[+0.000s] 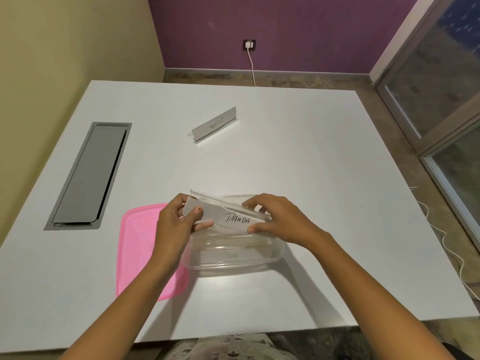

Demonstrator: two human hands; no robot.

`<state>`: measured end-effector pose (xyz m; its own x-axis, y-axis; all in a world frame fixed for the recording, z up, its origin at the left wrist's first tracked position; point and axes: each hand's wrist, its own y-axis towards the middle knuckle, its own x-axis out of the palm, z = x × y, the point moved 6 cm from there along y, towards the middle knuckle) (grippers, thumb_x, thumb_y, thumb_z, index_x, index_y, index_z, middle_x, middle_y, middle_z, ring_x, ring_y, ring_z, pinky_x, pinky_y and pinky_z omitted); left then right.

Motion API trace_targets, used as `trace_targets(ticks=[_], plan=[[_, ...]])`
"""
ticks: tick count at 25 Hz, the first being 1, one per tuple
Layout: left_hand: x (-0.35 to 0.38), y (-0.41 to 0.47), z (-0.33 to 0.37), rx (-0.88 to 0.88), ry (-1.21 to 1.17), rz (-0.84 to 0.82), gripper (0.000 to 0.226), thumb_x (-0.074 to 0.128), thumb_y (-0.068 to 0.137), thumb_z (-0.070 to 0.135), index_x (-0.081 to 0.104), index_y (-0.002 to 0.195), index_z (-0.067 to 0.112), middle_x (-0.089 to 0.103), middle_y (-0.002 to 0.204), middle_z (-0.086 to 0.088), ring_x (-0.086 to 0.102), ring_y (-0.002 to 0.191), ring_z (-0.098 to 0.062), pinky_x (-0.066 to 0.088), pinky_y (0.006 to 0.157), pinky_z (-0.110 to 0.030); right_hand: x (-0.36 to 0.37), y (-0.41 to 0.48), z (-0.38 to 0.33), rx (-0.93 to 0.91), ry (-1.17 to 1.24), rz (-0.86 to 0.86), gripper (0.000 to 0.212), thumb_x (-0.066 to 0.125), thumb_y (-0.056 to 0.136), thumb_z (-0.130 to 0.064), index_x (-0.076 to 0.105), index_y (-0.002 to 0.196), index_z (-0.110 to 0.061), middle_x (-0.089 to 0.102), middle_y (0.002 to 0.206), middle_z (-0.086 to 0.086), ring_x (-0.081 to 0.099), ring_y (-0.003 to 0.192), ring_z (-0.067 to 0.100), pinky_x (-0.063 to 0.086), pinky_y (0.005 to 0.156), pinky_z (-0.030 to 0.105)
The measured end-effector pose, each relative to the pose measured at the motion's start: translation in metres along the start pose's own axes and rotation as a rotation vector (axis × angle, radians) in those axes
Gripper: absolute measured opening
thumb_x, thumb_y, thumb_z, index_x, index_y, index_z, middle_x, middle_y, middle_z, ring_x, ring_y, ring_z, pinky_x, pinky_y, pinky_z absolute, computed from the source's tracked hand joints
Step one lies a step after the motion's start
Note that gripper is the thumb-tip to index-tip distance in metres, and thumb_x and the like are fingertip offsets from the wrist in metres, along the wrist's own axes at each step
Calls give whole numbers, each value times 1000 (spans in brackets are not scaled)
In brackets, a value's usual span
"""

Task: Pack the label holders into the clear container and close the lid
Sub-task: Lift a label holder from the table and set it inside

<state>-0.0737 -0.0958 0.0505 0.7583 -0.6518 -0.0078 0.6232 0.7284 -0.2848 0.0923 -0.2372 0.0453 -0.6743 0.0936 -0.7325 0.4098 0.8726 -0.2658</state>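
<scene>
Head view | both hands hold the PANDA label holder (235, 216) tilted over the open clear container (275, 253) | left hand (176, 224) pinches its left end, right hand (280, 219) its right end | DOG label holder (228, 255) lies inside | pink lid (137, 250) beside container | ZEBRA label holder (214, 124) well apart on the table (311, 178)

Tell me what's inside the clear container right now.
Inside the clear container a label holder marked DOG lies along the near wall. The PANDA holder, held above in both hands, hides the far part, so I can't tell if more lie there.
</scene>
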Motion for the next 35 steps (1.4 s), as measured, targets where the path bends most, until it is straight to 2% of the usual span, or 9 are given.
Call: trace_targets(ticks=[3, 6, 9, 15, 18, 21, 26, 30, 35], plan=[[-10, 1, -12, -29, 49, 44, 7, 65, 84, 8, 65, 91, 10, 71, 79, 5, 67, 76, -18, 58, 76, -28, 14, 0, 7, 45, 60, -14, 49, 79, 72, -35, 57, 115, -36, 61, 114, -16, 56, 97, 11, 49, 89, 39], [-27, 8, -22, -30, 193, 185, 28, 74, 77, 20, 61, 102, 17, 68, 97, 2, 65, 88, -15, 50, 83, -29, 26, -2, 12, 86, -27, -24, 48, 79, 72, -35, 56, 114, -36, 62, 113, -13, 57, 101, 15, 48, 84, 37], [-35, 15, -31, -6, 280, 238, 36, 71, 81, 27, 58, 113, 19, 66, 111, 3, 61, 101, -17, 46, 87, -31, 44, 1, 14, 94, -180, -78, 50, 77, 75, -32, 54, 120, -32, 59, 120, -8, 53, 113, 19, 45, 85, 37], [-20, 27, -49, 19, 439, 188, 36, 64, 87, 16, 59, 122, 13, 62, 125, 0, 54, 115, -19, 39, 90, -26, 83, 12, 20, 112, -296, -163, 56, 76, 77, -20, 53, 127, -25, 59, 124, 1, 54, 116, 24, 45, 88, 39], [-21, 30, -51, 65, 499, 224, 34, 56, 89, 2, 59, 121, 10, 63, 124, -5, 57, 114, -23, 42, 91, -26, 88, 13, 28, 139, -273, -187, 56, 78, 76, -20, 54, 127, -27, 63, 122, 3, 61, 108, 24, 48, 89, 38], [-22, 31, -49, 139, 562, 232, 40, 49, 85, -11, 61, 117, 9, 65, 120, -6, 60, 106, -23, 43, 89, -25, 89, 14, 29, 130, -305, -185, 59, 78, 75, -21, 54, 128, -29, 65, 122, 5, 60, 111, 26, 47, 90, 39], [-24, 33, -45, 230, 586, 210, 41, 48, 82, -14, 63, 111, 10, 65, 115, -6, 58, 101, -16, 43, 86, -22, 87, 18, 21, 74, -445, -186, 48, 74, 77, -37, 62, 121, -22, 70, 109, 9, 62, 106, 31, 48, 81, 37], [-24, 42, -42, 304, 654, 206, 40, 50, 82, -11, 63, 111, 13, 64, 112, -4, 57, 104, -20, 46, 91, -31, 51, 28, -2, -1, -354, 53, 34, 61, 84, -51, 67, 107, -27, 73, 101, -3, 66, 96, 22, 46, 73, 33], [-16, 71, -38, 316, 702, 54, 35, 57, 90, 7, 59, 122, 19, 62, 119, 3, 54, 102, -11, 43, 95, -29, -5, 86, -9, -14, -287, 279, 13, 56, 93, -31, 68, 92, -26, 73, 91, -9, 66, 79, 16, 45, 65, 29]])
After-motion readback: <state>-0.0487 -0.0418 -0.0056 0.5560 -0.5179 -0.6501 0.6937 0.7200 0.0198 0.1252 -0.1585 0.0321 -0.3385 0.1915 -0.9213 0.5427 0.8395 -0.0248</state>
